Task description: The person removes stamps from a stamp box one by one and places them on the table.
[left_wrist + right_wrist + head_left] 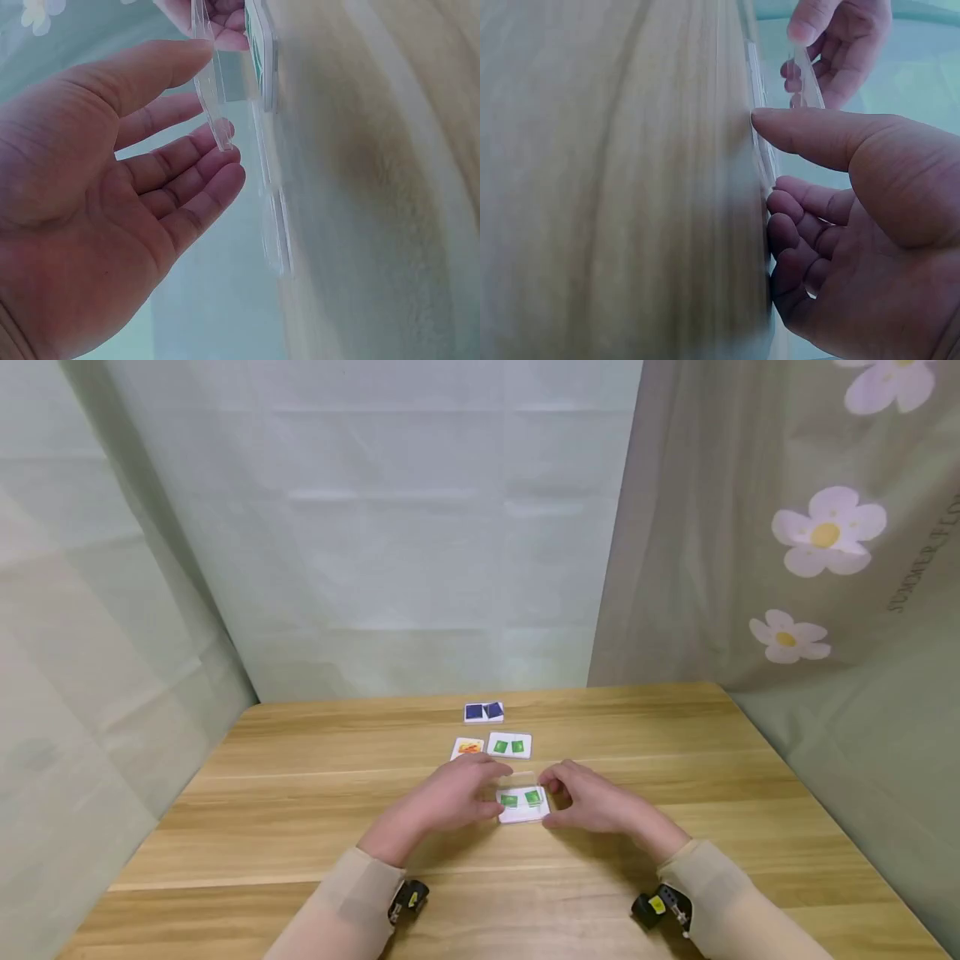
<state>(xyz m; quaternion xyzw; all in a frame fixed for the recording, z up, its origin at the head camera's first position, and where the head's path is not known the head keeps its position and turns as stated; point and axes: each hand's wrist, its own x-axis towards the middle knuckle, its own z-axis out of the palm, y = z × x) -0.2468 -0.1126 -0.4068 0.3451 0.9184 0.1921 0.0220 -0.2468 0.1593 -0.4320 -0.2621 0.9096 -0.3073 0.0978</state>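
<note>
My left hand pinches a thin clear plastic cover between thumb and fingers. The cover is tilted above a flat white case bearing two green squares, which lies on the table. At the case's right side, my right hand grips its edges, thumb at the near corner and fingers at the far one. In the right wrist view the thumb touches the case's edge, with the other fingers curled against the table.
Just beyond the hands lie a second white case with two green squares and a card with an orange picture, partly behind the left hand. Farther back is a white case with dark blue squares. Curtains surround the wooden table.
</note>
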